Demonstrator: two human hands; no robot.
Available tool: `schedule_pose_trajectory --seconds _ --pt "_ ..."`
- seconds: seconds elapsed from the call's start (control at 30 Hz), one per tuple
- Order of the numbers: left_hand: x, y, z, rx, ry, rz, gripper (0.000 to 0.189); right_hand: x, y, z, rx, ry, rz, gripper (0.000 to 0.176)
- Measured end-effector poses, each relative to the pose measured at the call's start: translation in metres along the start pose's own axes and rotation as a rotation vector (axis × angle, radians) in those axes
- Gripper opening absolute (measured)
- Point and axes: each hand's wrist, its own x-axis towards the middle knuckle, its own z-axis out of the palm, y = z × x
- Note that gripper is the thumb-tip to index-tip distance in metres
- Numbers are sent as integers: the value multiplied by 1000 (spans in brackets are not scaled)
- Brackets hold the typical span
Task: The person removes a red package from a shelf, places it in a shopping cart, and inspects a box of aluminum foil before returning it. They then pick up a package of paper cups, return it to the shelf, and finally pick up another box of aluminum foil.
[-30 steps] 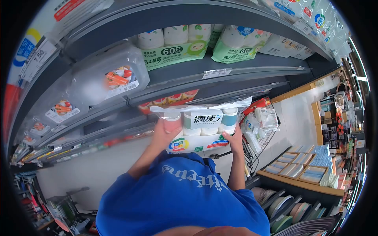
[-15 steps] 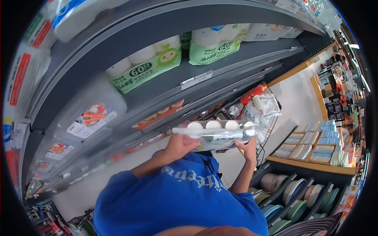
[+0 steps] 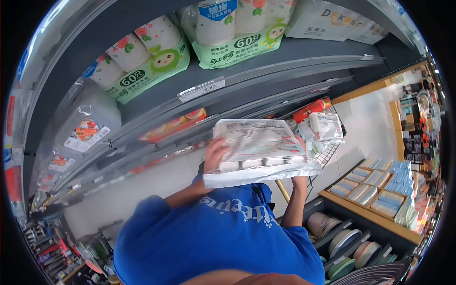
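Observation:
I hold a plastic-wrapped pack of paper cups (image 3: pixel 261 142) in front of my chest with both hands. Its printed panel, with small text, faces up toward me, and a row of white round cup ends shows along the near edge. My left hand (image 3: pixel 216 154) is closed on the pack's left side, fingers curled over the wrapping. At the right side, my right hand (image 3: pixel 299 179) grips the pack; most of its fingers are hidden behind the wrapping.
Similar green-and-white cup packs (image 3: pixel 237 52) stand on the dark shelf (image 3: pixel 266 76) ahead. A shopping cart (image 3: pixel 327 154) holding a red package (image 3: pixel 311 110) and white wrapped goods (image 3: pixel 325 127) is beyond my right hand. Bowls (image 3: pixel 344 242) fill a rack at lower right.
The pack has turned in my hands, so its printed panel now faces up and the cup ends point toward me. The view has shifted to show more of the shelf packs.

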Motion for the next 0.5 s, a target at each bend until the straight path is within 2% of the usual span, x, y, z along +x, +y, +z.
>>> schedule_pose_trajectory --seconds 0.07,0.17,0.2,0.27,0.33,0.37,0.43,0.47,0.5 --pt "-22 -7 -8 -74 58 -94 65 17 -3 11 10 -102 -73 59" --pt "-80 -33 -20 116 137 -240 62 30 -7 38 126 -280 -108 65" --pt "-91 -33 -24 220 175 -226 58 33 -7 49 136 -349 -117 67" --pt "-132 -43 -35 9 227 -468 54 36 7 81 169 -452 -100 69" --pt "-142 -45 -46 269 200 -437 49 40 10 113 179 -515 -126 64" --pt "-146 -49 -48 206 249 -506 47 43 14 130 169 -533 -168 61" --pt "-162 -67 -48 69 348 -637 44 48 13 161 294 -544 3 59" --pt "-166 -80 -51 153 317 -653 44 51 14 175 352 -551 85 57" --pt "-169 -93 -53 238 285 -668 45 54 24 191 278 -539 21 58"
